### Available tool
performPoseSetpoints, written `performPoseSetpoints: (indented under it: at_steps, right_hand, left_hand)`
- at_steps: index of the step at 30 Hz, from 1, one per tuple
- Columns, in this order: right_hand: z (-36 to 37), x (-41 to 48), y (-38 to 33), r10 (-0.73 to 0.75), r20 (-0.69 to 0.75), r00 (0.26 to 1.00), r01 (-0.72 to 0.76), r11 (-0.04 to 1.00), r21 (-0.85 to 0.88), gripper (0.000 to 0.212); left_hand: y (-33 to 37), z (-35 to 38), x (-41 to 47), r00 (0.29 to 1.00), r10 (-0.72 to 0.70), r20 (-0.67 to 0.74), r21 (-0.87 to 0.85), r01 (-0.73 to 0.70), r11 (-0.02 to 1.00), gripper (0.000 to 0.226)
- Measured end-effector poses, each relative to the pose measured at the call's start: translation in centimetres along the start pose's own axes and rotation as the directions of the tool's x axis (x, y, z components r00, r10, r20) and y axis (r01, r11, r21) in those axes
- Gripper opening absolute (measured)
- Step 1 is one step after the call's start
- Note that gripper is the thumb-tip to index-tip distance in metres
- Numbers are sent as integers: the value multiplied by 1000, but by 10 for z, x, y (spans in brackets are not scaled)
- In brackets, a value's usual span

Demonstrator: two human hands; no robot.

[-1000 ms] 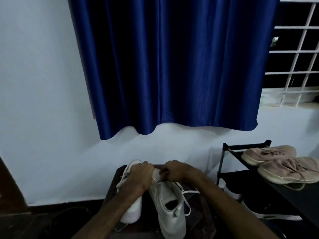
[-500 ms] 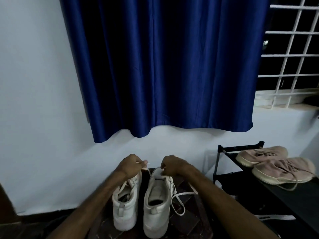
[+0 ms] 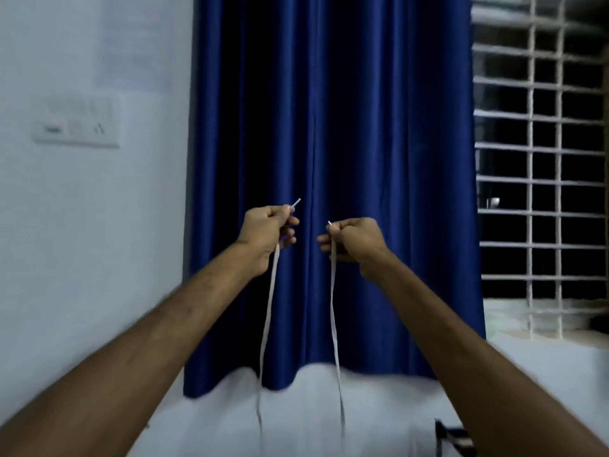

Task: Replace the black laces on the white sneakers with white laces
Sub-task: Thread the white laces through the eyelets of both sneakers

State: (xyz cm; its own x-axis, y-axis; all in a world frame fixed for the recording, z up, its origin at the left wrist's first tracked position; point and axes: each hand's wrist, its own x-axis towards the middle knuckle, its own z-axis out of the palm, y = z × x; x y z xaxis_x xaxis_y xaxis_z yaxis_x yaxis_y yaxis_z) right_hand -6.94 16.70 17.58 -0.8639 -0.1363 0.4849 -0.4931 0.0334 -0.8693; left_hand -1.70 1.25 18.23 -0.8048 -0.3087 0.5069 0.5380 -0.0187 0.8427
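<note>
Losing both strands of the white lace (image 3: 333, 291) in blur toward the bottom edge, lower ends cut off. Pinching one tip in the left grip (image 3: 267, 232) and the other in the right grip (image 3: 356, 242), both clenched on the lace, strands hanging straight below. Holding both grips raised and apart before a blue curtain (image 3: 362, 127), switch plate (image 3: 77, 123) at left, window grille (image 3: 540, 159) at right.
</note>
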Motion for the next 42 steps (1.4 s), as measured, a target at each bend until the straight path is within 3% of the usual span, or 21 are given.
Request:
performPoseSetpoints:
  at_steps: [4,9,20,26,42]
  right_hand:
    - [-3,17,-70,-76,-54,996,82,991,109,13]
    - [-6,27,-122,-139,-81,987,148,980,133,5]
    - [-16,29,-125,-199,-153,968,200,980,-11,4]
    - [-11,31,-130,-216,-118,969,214,976,-31,4]
    - [-11,28,-137,-223,-81,971,220,975,-42,7]
  left_hand:
    - [60,16,20,988,147,-41,-86,-150,985,12]
    - [86,29,21,976,217,2,63,-217,974,15]
    - [85,42,12,982,188,8,41,-189,981,13]
    - [98,49,19,984,167,-67,-17,-169,986,11]
    - [96,43,23,947,320,-25,278,-301,912,10]
